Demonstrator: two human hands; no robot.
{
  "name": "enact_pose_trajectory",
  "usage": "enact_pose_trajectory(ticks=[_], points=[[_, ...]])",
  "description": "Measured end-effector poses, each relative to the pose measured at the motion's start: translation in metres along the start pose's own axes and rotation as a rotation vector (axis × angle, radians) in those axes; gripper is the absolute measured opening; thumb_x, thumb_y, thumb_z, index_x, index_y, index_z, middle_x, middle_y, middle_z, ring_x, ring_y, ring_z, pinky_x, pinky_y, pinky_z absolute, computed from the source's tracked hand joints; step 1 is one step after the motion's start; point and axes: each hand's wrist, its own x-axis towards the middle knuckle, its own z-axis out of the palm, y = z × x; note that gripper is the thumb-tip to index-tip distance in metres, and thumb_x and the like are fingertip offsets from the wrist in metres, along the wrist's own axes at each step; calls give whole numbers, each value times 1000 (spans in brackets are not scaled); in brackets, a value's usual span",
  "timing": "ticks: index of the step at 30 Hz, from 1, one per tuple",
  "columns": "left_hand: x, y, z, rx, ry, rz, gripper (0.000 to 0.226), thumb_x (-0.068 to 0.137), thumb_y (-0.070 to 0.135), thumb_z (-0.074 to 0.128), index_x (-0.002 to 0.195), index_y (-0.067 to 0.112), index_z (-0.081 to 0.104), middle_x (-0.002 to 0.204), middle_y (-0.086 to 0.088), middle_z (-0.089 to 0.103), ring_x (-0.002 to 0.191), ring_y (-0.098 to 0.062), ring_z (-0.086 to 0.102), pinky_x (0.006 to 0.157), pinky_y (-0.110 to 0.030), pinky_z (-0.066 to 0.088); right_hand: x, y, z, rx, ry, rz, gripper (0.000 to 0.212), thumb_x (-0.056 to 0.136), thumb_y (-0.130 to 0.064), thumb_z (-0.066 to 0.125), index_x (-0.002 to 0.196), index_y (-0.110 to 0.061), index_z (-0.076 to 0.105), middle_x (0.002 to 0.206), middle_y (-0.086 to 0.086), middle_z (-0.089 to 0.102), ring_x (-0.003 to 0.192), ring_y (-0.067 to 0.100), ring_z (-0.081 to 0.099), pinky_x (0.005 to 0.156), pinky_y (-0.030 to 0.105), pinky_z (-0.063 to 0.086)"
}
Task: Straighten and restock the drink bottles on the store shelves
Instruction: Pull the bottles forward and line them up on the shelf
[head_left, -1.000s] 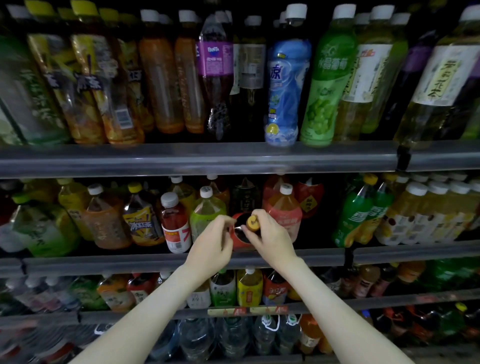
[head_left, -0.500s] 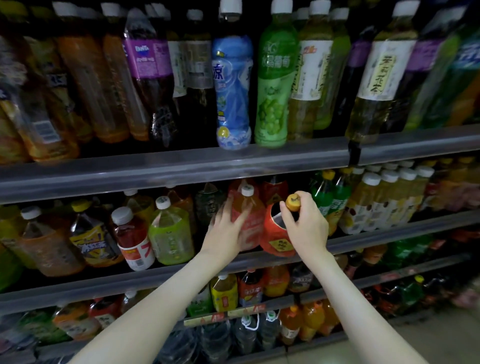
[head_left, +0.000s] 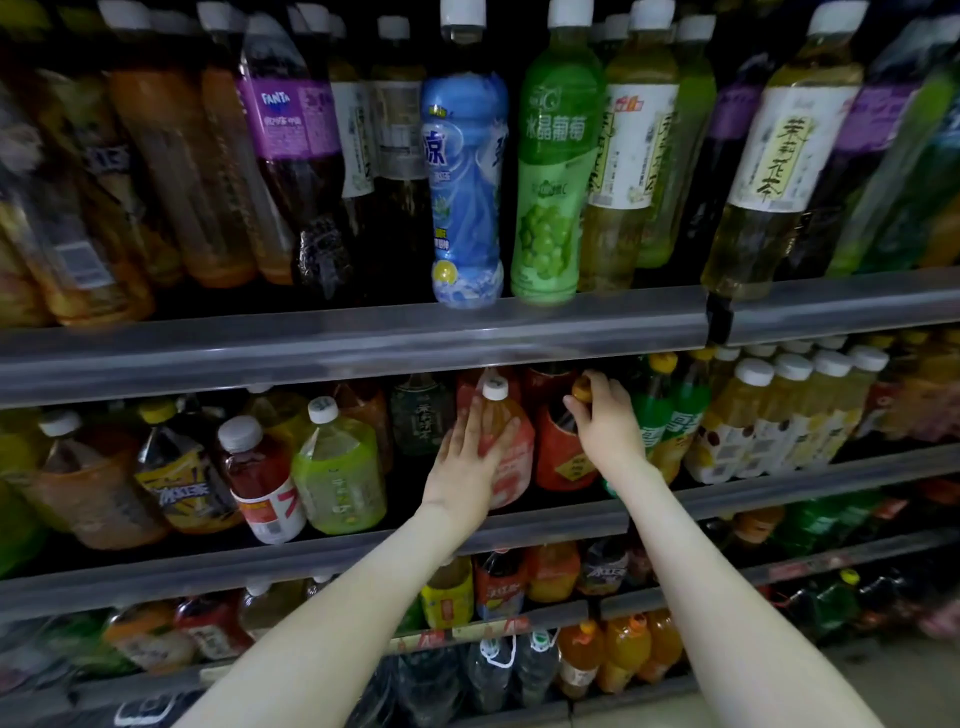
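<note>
On the middle shelf (head_left: 571, 522) stands a pink-labelled bottle with a white cap (head_left: 511, 452). My left hand (head_left: 470, 462) lies flat against its front with straight fingers. Just to its right is a red-labelled dark bottle with an orange cap (head_left: 563, 457). My right hand (head_left: 605, 421) grips that bottle at its neck and cap, fingers curled round it. The bottle stands upright in the row, between the pink bottle and a green bottle (head_left: 657, 415).
The top shelf (head_left: 363, 332) holds tall bottles, among them a blue one (head_left: 465, 192) and a light green one (head_left: 553, 171). A green-labelled bottle (head_left: 337, 467) and a red one (head_left: 260, 478) stand left of my hands. Lower shelves hold several more bottles. Floor shows at bottom right.
My right hand has carried the red-labelled bottle from in front of the row to the right and set it upright in the row. My left hand has moved onto the pink bottle.
</note>
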Motion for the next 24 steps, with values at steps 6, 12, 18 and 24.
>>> enact_pose_trajectory(ticks=[6,12,18,24], points=[[0,-2,3,-101,20,15,88,93,20,54,150,35,-12,154,-13,-30,144,-29,-21,115,-35,26,3,-5,15,-73,-169,97,84,89,-33,62,151,-24,8,152,10,25,137,31,26,108,45,30],[-2,3,3,-160,16,-31,85,94,24,54,149,40,-10,155,-12,-27,144,-31,-19,108,-39,38,-18,7,26,-194,-202,-29,97,86,9,47,150,-37,-11,159,8,-12,147,27,-8,119,42,17],[-11,6,2,-184,32,-57,72,97,25,45,150,38,-1,156,-19,-18,146,-37,-4,113,-44,29,-46,9,31,-218,-178,-120,82,92,-5,50,152,-32,2,158,12,-15,146,30,-13,115,40,24],[-56,-2,28,-222,35,0,65,99,23,40,152,27,3,159,-13,-3,143,-32,16,114,-38,27,-109,9,44,-127,-294,-83,72,97,-11,46,153,-28,5,160,7,-2,147,25,-1,116,38,24]])
